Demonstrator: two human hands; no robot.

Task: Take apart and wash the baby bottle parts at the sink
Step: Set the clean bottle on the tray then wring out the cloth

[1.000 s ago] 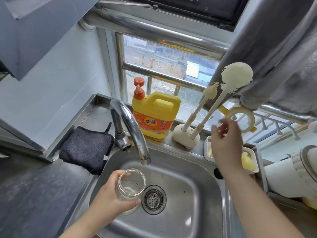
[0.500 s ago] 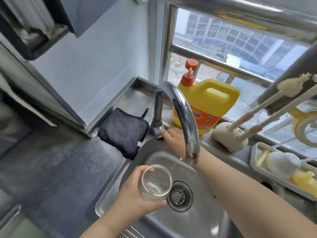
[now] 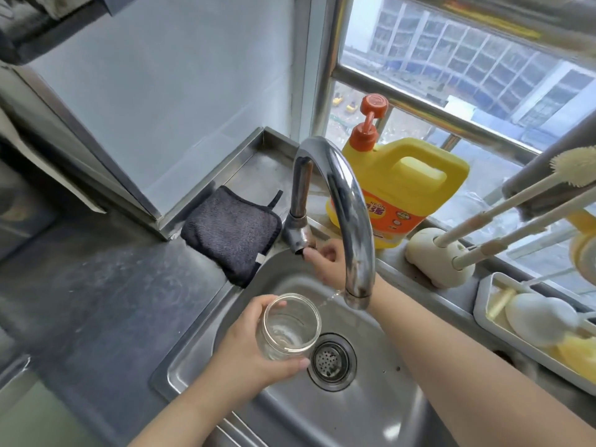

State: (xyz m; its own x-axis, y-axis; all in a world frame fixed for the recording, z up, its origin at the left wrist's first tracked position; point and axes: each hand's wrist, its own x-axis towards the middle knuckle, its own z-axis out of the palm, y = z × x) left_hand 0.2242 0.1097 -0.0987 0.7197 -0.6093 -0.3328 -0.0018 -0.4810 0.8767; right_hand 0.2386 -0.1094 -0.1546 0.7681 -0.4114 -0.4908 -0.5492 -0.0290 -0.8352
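Water already dribbles from the faucet (image 3: 342,221) spout just beside my left hand (image 3: 245,353), which wraps the glass bottle (image 3: 290,327) over the sink (image 3: 371,411); wet glass could slip and crack on steel if my right hand (image 3: 325,258), fingers pinching the tap valve behind the spout, opens it too hard. Beyond my grip stand a window, detergent jug (image 3: 403,191), dark cloth (image 3: 232,230) and brushes (image 3: 503,201).

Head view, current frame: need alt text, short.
Over a steel sink, the left hand grips a clear glass bottle body under the curved chrome faucet, where a thin stream of water starts, while the right hand holds the tap valve at the faucet's base. A yellow detergent jug stands behind.
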